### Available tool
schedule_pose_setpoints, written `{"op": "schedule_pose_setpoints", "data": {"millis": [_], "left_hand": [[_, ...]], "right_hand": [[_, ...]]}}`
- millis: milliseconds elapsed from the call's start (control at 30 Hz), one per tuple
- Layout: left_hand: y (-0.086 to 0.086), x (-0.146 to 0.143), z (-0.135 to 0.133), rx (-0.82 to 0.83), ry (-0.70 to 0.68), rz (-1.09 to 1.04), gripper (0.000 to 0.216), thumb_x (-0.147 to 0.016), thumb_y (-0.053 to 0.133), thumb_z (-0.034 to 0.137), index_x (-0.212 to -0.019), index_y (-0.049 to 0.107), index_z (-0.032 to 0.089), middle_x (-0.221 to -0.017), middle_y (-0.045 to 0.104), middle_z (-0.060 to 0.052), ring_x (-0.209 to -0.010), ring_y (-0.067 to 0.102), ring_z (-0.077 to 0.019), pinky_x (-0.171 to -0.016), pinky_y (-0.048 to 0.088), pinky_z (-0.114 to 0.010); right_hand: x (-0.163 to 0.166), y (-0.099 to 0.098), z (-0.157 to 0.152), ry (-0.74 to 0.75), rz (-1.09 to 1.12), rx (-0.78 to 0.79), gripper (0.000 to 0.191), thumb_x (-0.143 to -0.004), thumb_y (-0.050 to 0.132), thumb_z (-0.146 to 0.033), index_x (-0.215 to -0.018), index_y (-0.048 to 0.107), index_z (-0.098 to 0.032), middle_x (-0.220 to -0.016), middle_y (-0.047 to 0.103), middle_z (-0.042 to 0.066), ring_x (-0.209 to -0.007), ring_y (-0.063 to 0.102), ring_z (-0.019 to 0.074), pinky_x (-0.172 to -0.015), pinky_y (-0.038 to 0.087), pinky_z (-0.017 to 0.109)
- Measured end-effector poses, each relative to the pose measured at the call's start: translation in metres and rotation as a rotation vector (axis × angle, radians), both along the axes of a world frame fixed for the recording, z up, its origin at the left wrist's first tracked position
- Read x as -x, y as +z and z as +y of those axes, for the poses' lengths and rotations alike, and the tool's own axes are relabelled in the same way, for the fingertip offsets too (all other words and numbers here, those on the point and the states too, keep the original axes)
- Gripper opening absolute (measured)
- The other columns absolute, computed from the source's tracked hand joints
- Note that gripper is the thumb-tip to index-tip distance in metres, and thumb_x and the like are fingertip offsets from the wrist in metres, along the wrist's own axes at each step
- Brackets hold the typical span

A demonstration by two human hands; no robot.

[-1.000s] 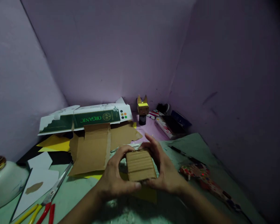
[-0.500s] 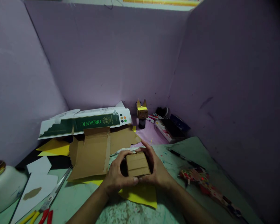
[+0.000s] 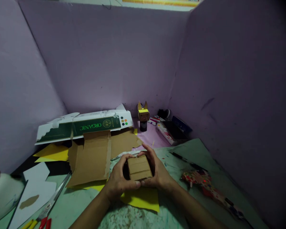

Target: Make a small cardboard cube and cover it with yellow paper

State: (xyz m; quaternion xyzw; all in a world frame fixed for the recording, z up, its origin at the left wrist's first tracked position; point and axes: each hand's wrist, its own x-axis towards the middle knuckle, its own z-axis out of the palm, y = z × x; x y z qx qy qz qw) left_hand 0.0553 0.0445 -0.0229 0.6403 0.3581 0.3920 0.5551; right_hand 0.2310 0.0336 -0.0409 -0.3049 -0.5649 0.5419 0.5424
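Note:
A small brown cardboard box [image 3: 139, 167] is held between both hands, its ridged top face toward me. My left hand [image 3: 120, 178] grips its left side, the thumb along the near edge. On the opposite side my right hand [image 3: 157, 173] is closed round it, thumb near the other thumb and forefinger at the far edge. Beneath the hands lies a piece of yellow paper [image 3: 143, 199] on the green-covered table. The box's underside and most of its sides are hidden by my fingers.
At the left lie scissors [image 3: 47, 206], white paper pieces [image 3: 38, 194] and a white pot [image 3: 3, 197]. Cut cardboard [image 3: 91, 159] and an ORGANIC carton [image 3: 85, 125] are behind. A cardboard figure [image 3: 143, 116] stands farther back. At right rests a patterned glue gun [image 3: 205, 184].
The camera view has shifted slightly, so the surroundings sit a little farther left. Both hands keep the same hold on the cardboard box.

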Motion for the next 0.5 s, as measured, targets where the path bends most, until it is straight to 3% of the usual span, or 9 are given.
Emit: {"op": "schedule_pose_setpoints", "data": {"millis": [500], "left_hand": [[-0.0035, 0.0015, 0.0022, 0.041, -0.010, -0.018, 0.071, -0.045, 0.081, 0.028, -0.110, 0.053, 0.021, -0.102, 0.062, -0.004, -0.102, 0.055, -0.0293, -0.086, 0.044, -0.036]], "right_hand": [[-0.0015, 0.0001, 0.0000, 0.014, -0.012, 0.025, 0.108, -0.045, 0.090, -0.030, -0.135, 0.031, -0.027, -0.118, 0.047, 0.006, -0.114, 0.049, 0.0289, -0.100, 0.034, 0.044]]}}
